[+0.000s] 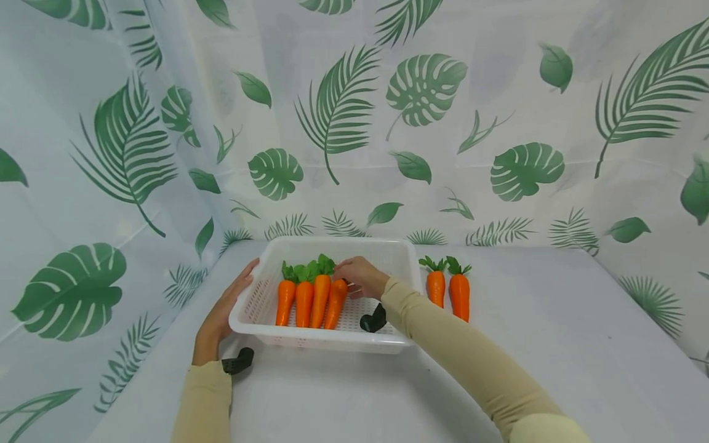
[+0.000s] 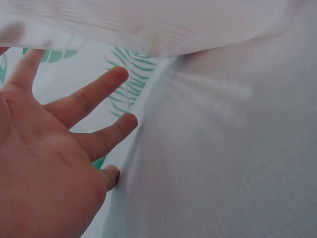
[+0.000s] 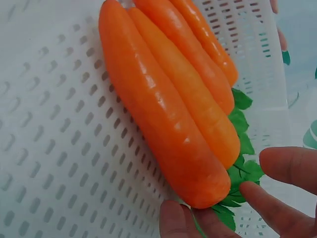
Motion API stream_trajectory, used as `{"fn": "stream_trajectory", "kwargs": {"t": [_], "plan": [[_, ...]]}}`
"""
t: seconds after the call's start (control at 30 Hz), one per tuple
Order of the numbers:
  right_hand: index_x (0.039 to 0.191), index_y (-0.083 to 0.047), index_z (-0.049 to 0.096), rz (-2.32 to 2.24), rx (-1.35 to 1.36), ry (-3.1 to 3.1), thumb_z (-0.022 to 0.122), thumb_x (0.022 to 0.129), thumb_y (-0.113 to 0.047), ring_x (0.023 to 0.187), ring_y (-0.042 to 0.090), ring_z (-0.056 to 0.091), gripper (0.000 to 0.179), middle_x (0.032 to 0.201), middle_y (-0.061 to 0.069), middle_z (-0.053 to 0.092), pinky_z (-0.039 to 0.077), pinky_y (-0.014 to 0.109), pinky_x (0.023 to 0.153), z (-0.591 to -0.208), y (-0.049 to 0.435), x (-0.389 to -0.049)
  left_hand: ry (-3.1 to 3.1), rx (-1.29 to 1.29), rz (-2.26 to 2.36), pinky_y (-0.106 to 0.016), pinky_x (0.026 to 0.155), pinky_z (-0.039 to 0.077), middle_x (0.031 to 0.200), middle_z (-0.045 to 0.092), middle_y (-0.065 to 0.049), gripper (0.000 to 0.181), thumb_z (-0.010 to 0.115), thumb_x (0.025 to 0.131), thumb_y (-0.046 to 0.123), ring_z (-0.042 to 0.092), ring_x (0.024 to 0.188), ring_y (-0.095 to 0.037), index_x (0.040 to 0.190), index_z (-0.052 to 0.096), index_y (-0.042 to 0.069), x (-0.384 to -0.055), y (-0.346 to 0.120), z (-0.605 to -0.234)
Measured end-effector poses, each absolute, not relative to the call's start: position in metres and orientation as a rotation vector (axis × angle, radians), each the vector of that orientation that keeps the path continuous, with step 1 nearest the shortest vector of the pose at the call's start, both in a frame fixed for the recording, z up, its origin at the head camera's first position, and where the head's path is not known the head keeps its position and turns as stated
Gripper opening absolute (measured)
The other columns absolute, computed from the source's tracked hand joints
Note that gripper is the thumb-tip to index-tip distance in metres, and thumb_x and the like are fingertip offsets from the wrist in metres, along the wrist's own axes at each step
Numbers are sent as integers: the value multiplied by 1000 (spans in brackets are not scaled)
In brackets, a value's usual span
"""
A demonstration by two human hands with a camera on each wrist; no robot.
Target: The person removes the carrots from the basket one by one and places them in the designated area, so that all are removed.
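A white perforated plastic basket (image 1: 332, 339) holds several orange carrots (image 1: 304, 303) in a row, leafy green tops toward the back. Along its left outer side lies my left hand (image 1: 224, 307); the left wrist view shows that hand (image 2: 49, 148) with spread, nearly straight fingers below the rim. Inside the basket, my right hand (image 1: 361, 277) is at the leafy end of the rightmost carrot (image 1: 335, 303). The right wrist view shows the fingers (image 3: 290, 166) spread around the leaves (image 3: 247, 171), with gaps between them. Part of this hand is out of frame.
Two more carrots (image 1: 436, 286) with green tops lie on the white table (image 1: 532, 332), just right of the basket. A leaf-patterned white sheet (image 1: 443, 141) rises behind and at the sides. Each wrist carries a small black device (image 1: 239, 362).
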State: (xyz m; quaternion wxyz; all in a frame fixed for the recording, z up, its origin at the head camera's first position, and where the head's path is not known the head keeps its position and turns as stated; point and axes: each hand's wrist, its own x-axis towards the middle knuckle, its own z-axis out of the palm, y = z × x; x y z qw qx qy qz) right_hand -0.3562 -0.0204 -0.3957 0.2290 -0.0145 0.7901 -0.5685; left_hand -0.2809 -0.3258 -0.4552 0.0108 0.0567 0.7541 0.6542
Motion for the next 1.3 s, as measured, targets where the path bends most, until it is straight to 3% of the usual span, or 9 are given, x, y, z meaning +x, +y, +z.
{"fn": "stream_trajectory", "kwargs": {"t": [0.63, 0.93, 1.3], "plan": [[143, 2, 65, -1517, -57, 2173, 68, 101, -12, 123, 39, 61, 45, 143, 21, 62, 52, 52, 108, -404, -22, -355, 2331, 179, 2055, -63, 122, 27, 178, 16, -7, 64, 35, 116, 48, 28, 151, -38, 174, 14, 31, -281, -324, -455], [143, 4, 63, -1533, -38, 2171, 71, 98, -10, 118, 37, 63, 48, 138, 20, 65, 53, 51, 106, -404, -23, -355, 2356, 185, 2032, -60, 120, 31, 178, 16, -9, 65, 34, 116, 49, 31, 149, -38, 174, 12, 32, -280, -325, -455], [148, 3, 60, -1633, -36, 2112, 70, 93, 1, 124, 43, 61, 56, 145, 26, 59, 54, 52, 105, -403, -23, -353, 2328, 163, 2053, -60, 118, 34, 178, 18, -7, 65, 35, 115, 50, 32, 149, -37, 174, 13, 32, -281, -326, -456]]}}
